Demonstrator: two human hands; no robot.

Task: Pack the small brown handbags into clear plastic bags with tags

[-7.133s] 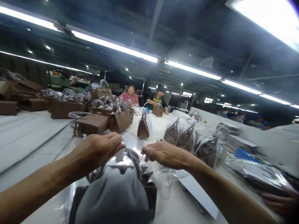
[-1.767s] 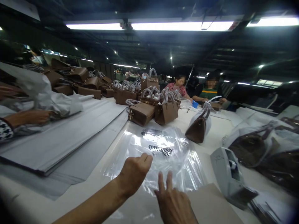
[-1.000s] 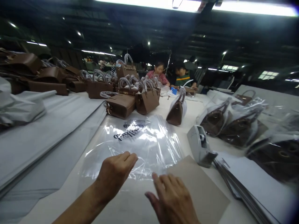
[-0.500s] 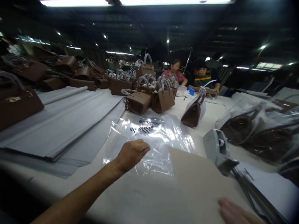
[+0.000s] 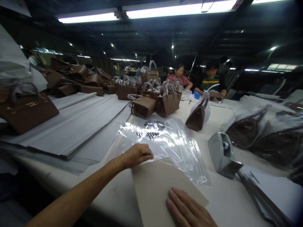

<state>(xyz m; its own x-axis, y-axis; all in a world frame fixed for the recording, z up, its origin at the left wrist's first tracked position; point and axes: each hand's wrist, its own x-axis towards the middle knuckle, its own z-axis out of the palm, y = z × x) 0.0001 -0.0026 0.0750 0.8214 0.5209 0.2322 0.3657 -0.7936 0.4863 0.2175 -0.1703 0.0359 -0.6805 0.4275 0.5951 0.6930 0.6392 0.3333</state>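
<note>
A stack of printed clear plastic bags (image 5: 187, 148) is spread on the table in front of me. My left hand (image 5: 137, 155) is closed in a pinch on the near edge of a clear plastic bag, by the far left corner of a beige cardboard sheet (image 5: 151, 186). Flat on that sheet lies my right hand (image 5: 187, 208), its fingers stretched out and its thumb out of sight. The sheet's far edge overlaps the plastic.
Brown handbags (image 5: 168, 102) with wrapped handles stand beyond the plastic. To the left lie white sheets (image 5: 78, 126) and another handbag (image 5: 28, 107). A grey tape dispenser (image 5: 221, 154) and bagged handbags (image 5: 272, 132) are on the right. Two people (image 5: 178, 78) sit across the table.
My right hand has moved left and forward into fuller view, and the cardboard sheet has shifted left towards my left hand. My left hand keeps its pinch. The camera view has tilted up slightly.
</note>
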